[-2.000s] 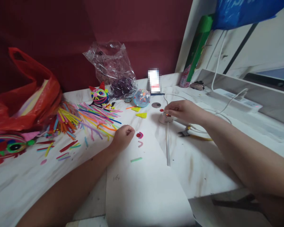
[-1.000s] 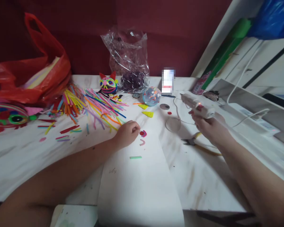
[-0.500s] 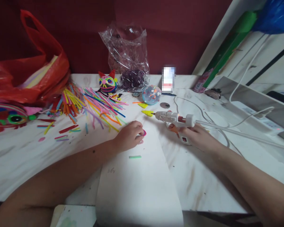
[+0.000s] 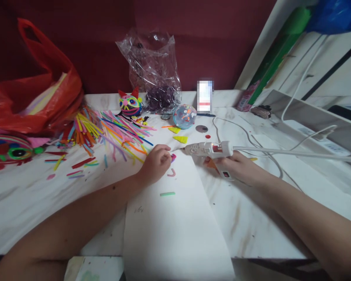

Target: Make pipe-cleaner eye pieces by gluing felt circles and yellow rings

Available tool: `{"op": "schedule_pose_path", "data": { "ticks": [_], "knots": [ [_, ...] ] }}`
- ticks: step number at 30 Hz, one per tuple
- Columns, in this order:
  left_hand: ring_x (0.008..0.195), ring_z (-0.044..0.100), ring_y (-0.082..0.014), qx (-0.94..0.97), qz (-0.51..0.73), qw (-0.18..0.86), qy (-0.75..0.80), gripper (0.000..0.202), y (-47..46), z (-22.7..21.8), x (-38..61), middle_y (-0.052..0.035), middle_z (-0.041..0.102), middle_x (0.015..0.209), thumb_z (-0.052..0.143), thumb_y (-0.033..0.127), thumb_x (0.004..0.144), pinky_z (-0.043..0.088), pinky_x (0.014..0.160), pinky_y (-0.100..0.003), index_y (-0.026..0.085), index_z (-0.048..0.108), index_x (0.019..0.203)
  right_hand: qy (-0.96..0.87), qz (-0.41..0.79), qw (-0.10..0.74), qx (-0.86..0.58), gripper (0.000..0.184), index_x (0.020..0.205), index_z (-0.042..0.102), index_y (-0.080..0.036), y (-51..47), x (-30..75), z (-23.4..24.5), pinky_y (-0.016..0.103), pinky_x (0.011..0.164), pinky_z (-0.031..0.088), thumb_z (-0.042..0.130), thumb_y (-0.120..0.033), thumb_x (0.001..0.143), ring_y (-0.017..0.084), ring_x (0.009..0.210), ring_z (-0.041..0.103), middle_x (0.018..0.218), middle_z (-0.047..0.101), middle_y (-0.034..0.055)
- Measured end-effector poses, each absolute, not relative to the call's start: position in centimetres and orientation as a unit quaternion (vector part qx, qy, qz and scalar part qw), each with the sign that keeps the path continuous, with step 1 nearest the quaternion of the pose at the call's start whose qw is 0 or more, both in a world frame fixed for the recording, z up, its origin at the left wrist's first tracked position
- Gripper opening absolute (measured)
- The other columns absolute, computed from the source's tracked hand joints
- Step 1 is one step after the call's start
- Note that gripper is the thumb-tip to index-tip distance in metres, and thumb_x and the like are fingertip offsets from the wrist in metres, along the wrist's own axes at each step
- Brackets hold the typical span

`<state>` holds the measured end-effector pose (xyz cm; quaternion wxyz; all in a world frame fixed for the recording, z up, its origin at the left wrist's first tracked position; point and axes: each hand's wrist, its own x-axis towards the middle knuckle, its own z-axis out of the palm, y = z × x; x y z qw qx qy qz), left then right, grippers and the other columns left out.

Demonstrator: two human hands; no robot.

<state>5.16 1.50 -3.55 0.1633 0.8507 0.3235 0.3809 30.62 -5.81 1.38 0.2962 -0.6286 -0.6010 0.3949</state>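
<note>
My right hand (image 4: 240, 166) is wrapped round the handle of a white hot glue gun (image 4: 204, 149). The gun's nozzle points left, a short way from the fingers of my left hand (image 4: 156, 163). Those fingers are curled together on a small magenta piece (image 4: 173, 157), partly hidden behind them. Just below, a curved pink piece (image 4: 171, 172) lies on a long white sheet (image 4: 175, 234). Nearer me on that sheet is a short green strip (image 4: 167, 194). Two yellow triangular pieces, the nearer one (image 4: 180, 139) in full sight, lie beyond the nozzle.
Coloured fuzzy sticks (image 4: 125, 134) spread across the left, beside a red plastic bag (image 4: 55, 97) and a decorated striped figure (image 4: 10, 150). At the back stand a small colourful head (image 4: 130, 103), a clear bag (image 4: 160, 78) and a transparent ball (image 4: 185, 116). White cables (image 4: 248, 130) trail on the right.
The glue gun has moved left, its nozzle closer to my left hand. My left hand has shifted slightly left and up with the magenta piece, uncovering the curved pink piece.
</note>
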Motion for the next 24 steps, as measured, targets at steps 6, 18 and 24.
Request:
{"op": "schedule_pose_path", "data": {
  "ticks": [6,18,24],
  "knots": [
    [0.085,0.060,-0.0134,0.807,0.393,0.210,0.387,0.012,2.3,-3.8,4.8,-0.0050,0.058,0.091,0.052,0.011,0.074,0.051,0.066,-0.021,0.017,0.052,0.063,-0.603,0.399,0.300,-0.622,0.029,0.080,0.068,-0.016,-6.2,30.2,1.8,0.028,0.060,0.046,0.051,-0.036,0.068,0.022,0.075,0.061,0.083,0.068,0.0068],
    [0.093,0.059,-0.0158,0.775,0.416,0.197,0.433,0.012,2.1,-3.2,5.0,-0.0050,0.060,0.093,0.047,0.010,0.076,0.050,0.082,-0.028,0.018,0.051,0.068,-0.598,0.426,0.362,-0.575,0.032,0.094,0.068,-0.016,-6.5,28.3,0.7,0.027,0.071,0.046,0.044,-0.033,0.082,0.019,0.080,0.060,0.091,0.067,0.0061],
    [0.094,0.060,-0.0177,0.771,0.394,0.183,0.466,0.011,2.5,-3.7,4.6,-0.0065,0.063,0.097,0.047,0.011,0.076,0.048,0.087,-0.033,0.019,0.049,0.070,-0.588,0.417,0.302,-0.624,0.037,0.089,0.068,-0.014,-6.1,28.4,0.2,0.026,0.057,0.041,0.042,-0.039,0.082,0.016,0.064,0.052,0.077,0.063,0.0051]
  ]
}}
